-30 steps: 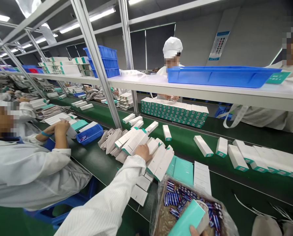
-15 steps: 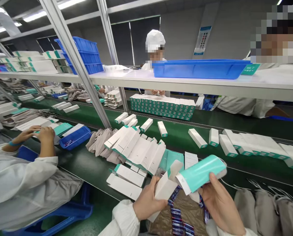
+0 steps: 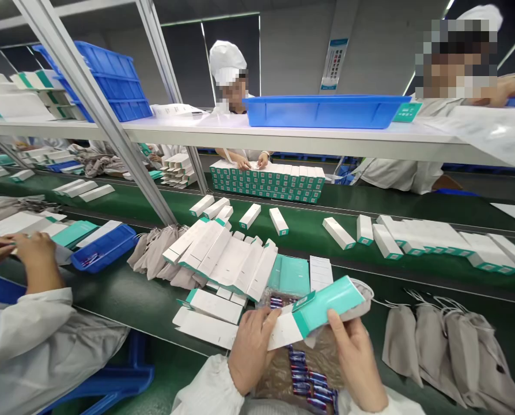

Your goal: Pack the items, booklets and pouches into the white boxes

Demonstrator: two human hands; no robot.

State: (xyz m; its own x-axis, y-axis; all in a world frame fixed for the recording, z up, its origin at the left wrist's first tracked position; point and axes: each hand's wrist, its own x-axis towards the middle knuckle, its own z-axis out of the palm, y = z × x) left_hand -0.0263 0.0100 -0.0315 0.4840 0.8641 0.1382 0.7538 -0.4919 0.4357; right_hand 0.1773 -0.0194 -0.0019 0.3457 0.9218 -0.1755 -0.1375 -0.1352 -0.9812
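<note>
My left hand is wrapped round a white box with its green flap open. In my right hand are a curved green sheet and a grey pouch behind it, thumb on top. The sheet's left end meets the mouth of the box; how far it reaches inside is hidden. Below both hands, blue batteries lie on brown wrapping. Just beyond are a green leaflet stack and a white printed sheet.
Flat white boxes pile at centre left beside grey pouches. More pouches lie right. A conveyor carries white boxes. A co-worker's hands work at left near a blue tray. Above runs a shelf.
The green sheet and the box have come together, and the box has turned to line up with the sheet. The camera view has shifted right. A person opposite has both hands on the stacked boxes.
</note>
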